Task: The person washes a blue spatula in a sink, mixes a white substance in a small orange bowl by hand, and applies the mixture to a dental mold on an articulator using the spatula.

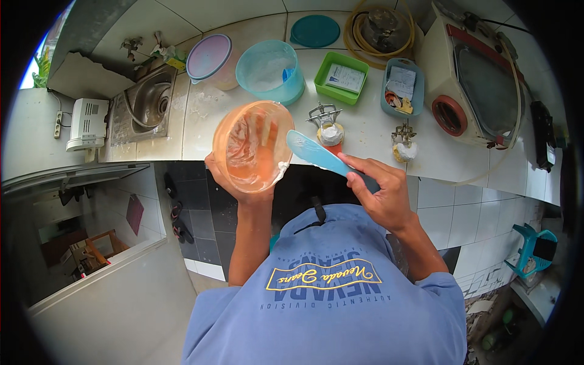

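My left hand [254, 198] is wrapped around the base and side of an orange mixing bowl [265, 163]. The bowl is tilted so that its inside shows, smeared with a white paste; a white blob clings to the rim at lower right. In my right hand [386, 190] is a spatula [319, 156] with a light blue blade and a dark handle. Its blade tip is just right of the bowl's rim and carries white residue. Beyond the spatula, a small metal articulator [323, 115] with a white plaster lump stands near the counter's front edge. A similar articulator [403, 135] stands farther right.
On the counter [201, 137] stand a pink-lidded tub [208, 56], a turquoise tub [267, 91] holding white powder, a green box [340, 94] and a blue box [403, 109]. A steel sink [137, 100] lies left; a bulky machine [462, 85] stands right.
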The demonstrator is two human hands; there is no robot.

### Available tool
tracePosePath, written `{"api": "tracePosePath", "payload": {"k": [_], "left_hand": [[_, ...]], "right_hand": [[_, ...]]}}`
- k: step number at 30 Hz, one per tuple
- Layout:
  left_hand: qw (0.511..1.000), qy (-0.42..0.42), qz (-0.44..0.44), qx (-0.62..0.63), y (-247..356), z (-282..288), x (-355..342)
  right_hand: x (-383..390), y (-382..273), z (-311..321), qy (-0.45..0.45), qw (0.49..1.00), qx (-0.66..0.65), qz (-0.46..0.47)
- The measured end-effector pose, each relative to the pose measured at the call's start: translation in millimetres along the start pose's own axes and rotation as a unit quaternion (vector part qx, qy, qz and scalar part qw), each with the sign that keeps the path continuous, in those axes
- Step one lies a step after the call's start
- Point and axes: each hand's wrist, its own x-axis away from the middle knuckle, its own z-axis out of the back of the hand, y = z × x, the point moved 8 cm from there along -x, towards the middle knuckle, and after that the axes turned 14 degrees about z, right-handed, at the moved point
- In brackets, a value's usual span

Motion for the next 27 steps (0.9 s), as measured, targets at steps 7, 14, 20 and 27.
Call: {"api": "tracePosePath", "payload": {"k": [7,14,20,27], "left_hand": [[0.989,0.103,0.022,-0.106,-8.4,-8.4,8.2],[0.994,0.078,0.065,-0.05,-25.4,-1.8,9.6],[0.96,0.24,0.037,-0.14,-36.3,7.0,8.6],[0.914,0.342,-0.035,-0.214,-46.5,30.6,11.3]], "right_hand": [[-11.2,-10.0,16.8,-0.111,0.988,0.105,0.038],[16.7,36.6,3.2,-0.063,0.993,-0.08,-0.06],[29.2,62.5,-10.0,-0.162,0.961,-0.145,-0.172],[80.3,88.6,-54.5,-0.111,0.777,-0.507,-0.356]]}}
